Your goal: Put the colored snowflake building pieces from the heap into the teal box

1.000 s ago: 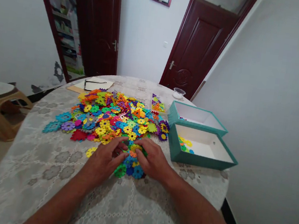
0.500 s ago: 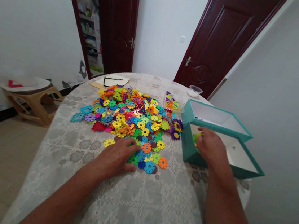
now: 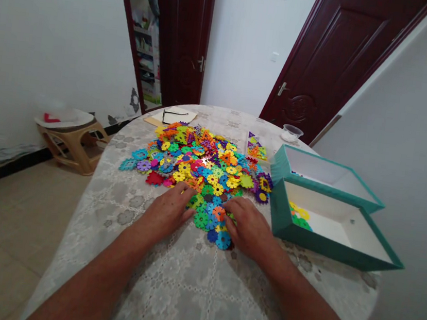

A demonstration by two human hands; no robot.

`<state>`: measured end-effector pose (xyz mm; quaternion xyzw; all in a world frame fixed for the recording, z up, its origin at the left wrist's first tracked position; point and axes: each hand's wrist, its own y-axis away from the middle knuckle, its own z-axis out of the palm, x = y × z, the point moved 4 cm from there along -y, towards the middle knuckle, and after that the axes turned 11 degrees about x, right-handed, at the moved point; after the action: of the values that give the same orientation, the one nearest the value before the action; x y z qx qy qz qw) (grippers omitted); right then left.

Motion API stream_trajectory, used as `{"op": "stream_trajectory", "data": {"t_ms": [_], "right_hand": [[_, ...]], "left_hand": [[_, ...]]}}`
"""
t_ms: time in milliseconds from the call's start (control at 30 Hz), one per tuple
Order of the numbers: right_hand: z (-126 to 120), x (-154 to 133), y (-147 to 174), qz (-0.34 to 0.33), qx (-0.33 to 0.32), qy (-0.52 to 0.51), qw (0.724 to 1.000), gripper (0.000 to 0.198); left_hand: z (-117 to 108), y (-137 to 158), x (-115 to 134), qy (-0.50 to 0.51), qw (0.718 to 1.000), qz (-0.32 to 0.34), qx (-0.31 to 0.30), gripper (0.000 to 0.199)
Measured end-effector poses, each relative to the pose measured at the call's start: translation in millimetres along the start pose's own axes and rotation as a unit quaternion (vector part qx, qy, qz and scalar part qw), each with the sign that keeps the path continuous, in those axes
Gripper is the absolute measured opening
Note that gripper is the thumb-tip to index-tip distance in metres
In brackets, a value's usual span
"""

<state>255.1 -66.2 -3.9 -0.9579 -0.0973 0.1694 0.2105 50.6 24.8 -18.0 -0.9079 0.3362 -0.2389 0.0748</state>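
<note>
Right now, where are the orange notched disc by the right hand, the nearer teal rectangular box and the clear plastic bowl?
Orange notched disc (image 3: 218,213), head view: face.
Nearer teal rectangular box (image 3: 323,243), head view: outer front wall.
Clear plastic bowl (image 3: 293,132), head view: side.

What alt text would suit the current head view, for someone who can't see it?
A person's left hand and right hand are at the near edge of a heap of multicoloured flat flower-shaped pieces on a grey floral tablecloth. At right, an open teal box with white interior holds yellow and green pieces; another open teal box stands behind it.
</note>
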Motion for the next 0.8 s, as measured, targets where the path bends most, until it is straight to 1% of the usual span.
{"op": "stream_trajectory", "data": {"t_ms": [100, 200, 333, 433, 533, 600, 633, 733, 800], "right_hand": [[13.3, -2.6, 0.9, -0.005, -0.024, -0.002, 1.000, 0.017], [19.1, -4.6, 2.7, -0.009, -0.040, -0.010, 0.999, 0.026], [22.9, -8.5, 5.6, -0.017, -0.052, -0.047, 0.997, 0.030], [25.6, -10.8, 6.3, -0.005, -0.058, -0.083, 0.995, 0.029], [26.7, -12.6, 5.3, 0.007, -0.060, -0.119, 0.991, 0.018], [24.9, -11.5, 3.7, 0.014, -0.061, -0.148, 0.987, 0.009], [22.6, -9.5, 2.8, 0.022, -0.061, -0.161, 0.985, 0.007], [10.7, 2.6, 0.4, 0.053, -0.070, -0.194, 0.977, 0.008], [-0.1, 14.0, 0.5, 0.081, -0.099, -0.211, 0.969, 0.010]], "left_hand": [[3.9, 0.2, -1.6, -0.040, 0.999, -0.013, -0.019, 0.039], [6.4, 0.2, 0.7, -0.058, 0.998, -0.014, -0.029, 0.038], [4.2, -2.1, 1.9, -0.073, 0.997, -0.015, -0.018, 0.027], [-0.3, -5.1, -4.9, -0.066, 0.997, -0.022, 0.018, 0.022], [-7.6, -7.4, -14.8, -0.028, 0.995, -0.033, 0.084, 0.024], [-13.5, -7.8, -20.3, 0.004, 0.992, -0.042, 0.120, 0.024], [-16.3, -7.9, -22.4, 0.018, 0.990, -0.047, 0.129, 0.024], [-23.4, -8.1, -27.1, 0.042, 0.990, -0.064, 0.122, 0.022], [-26.5, -8.5, -30.1, 0.047, 0.990, -0.081, 0.108, 0.022]]}}
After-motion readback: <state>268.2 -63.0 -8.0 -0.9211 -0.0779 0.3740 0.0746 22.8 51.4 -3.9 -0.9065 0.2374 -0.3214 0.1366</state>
